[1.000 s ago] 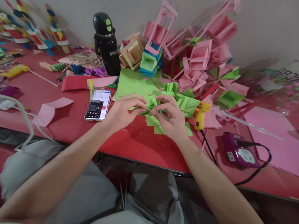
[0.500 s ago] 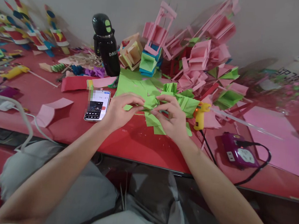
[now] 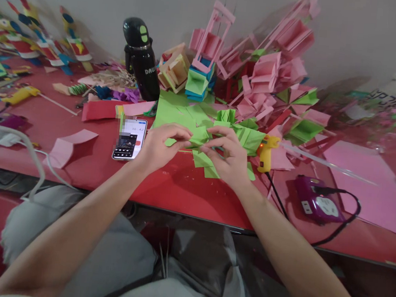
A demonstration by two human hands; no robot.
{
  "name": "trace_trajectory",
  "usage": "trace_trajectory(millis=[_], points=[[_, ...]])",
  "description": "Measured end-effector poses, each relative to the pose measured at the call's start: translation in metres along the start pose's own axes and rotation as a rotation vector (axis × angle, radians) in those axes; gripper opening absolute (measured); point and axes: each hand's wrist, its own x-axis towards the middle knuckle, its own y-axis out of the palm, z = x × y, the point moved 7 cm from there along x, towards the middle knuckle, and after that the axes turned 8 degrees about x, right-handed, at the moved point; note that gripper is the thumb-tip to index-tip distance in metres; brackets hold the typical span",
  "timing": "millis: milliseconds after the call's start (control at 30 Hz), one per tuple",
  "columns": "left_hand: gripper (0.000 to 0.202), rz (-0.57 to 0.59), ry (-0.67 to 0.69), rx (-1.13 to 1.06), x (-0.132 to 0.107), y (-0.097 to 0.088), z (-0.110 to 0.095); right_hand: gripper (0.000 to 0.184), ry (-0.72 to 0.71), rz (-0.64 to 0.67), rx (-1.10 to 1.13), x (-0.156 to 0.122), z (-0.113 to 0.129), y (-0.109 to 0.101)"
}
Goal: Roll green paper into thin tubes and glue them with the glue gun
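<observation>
Both of my hands meet over the red table and pinch one folded green paper piece between them. My left hand grips its left end with curled fingers. My right hand grips its right end, thumb and fingers pressed together. More folded green paper lies just behind and under my hands. A phone with a lit screen lies flat just left of my left hand.
A yellow glue gun stands right of my right hand, its cord running to a purple power strip. A black bottle stands behind. Pink and green paper constructions pile up at the back. A pink sheet lies right.
Both hands have stayed in place on the green paper, with the piece lifted slightly and the fingers shifted a little along the fold.
</observation>
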Motion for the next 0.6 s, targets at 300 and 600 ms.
trace_trajectory(millis=[300,600], points=[[0.006,-0.071,0.009,-0.011,-0.0005,-0.0042,-0.0040,0.002,0.004,-0.008,0.028,-0.0004,-0.0020,0.0001],[0.012,-0.046,-0.034,-0.031,0.0001,-0.0019,0.0016,0.002,0.004,-0.010,0.007,-0.0001,-0.0019,-0.0009]])
